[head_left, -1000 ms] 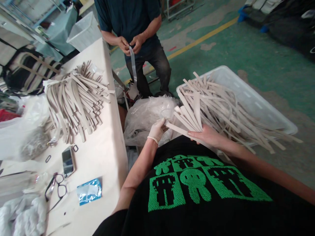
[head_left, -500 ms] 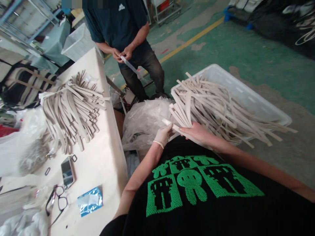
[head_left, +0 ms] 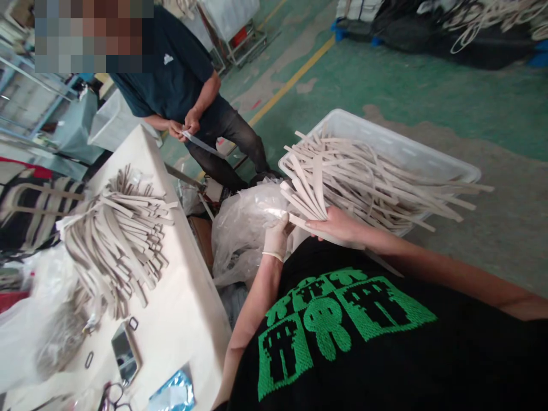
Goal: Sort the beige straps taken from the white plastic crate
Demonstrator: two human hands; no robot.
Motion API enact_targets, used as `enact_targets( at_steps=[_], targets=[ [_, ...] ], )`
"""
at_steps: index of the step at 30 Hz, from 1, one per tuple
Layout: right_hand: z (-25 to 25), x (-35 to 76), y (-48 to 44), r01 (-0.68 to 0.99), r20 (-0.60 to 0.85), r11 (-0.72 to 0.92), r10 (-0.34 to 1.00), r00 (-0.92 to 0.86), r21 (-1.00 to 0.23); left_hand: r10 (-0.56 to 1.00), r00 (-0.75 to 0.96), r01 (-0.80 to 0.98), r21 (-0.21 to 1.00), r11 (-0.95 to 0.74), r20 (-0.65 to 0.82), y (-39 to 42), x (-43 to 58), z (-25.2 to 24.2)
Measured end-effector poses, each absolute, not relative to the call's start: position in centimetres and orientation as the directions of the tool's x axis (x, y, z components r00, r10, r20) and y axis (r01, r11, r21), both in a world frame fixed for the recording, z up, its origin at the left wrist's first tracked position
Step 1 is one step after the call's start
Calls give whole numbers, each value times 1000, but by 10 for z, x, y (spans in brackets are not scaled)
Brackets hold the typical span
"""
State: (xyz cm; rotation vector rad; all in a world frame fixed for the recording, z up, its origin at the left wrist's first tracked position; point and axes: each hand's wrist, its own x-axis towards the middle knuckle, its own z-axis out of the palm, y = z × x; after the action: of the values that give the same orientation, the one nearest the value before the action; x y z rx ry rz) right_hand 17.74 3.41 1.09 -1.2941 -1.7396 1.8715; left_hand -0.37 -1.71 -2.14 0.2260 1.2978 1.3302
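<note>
A fanned bunch of off-white straps is gripped in my right hand, their ends pointing up and away from me. My left hand, in a pale glove, pinches the end of one strap that runs across to my right hand. The lower ends of the held straps hang by my black shirt, partly hidden by my right arm. Just beyond my right hand, a white plastic tub holds a tangle of similar straps, several jutting over its rim.
On the white table at left lie a pile of straps, a phone, glasses, a blue packet and small black rings. A clear plastic bag sits beside the table. Opposite stands a co-worker holding a translucent strip.
The view has shifted, so table and tub sit differently in the frame. My left hand still pinches the strap end, and my right hand keeps the bunch.
</note>
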Motion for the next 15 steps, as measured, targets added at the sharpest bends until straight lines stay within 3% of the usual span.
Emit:
enact_targets(
  at_steps=[4,9,15],
  targets=[
    [14,180,32,445,-493,-276,709,-504,-852,790,-253,-567,747,348,-559,-15,-5,-18],
    [24,174,33,377,-414,-246,779,-471,-893,832,-103,-563,721,404,-546,-14,10,-21],
    [9,188,24,420,-453,-251,739,-499,-872,768,-169,-566,699,438,-618,-16,11,-22]
  ],
)
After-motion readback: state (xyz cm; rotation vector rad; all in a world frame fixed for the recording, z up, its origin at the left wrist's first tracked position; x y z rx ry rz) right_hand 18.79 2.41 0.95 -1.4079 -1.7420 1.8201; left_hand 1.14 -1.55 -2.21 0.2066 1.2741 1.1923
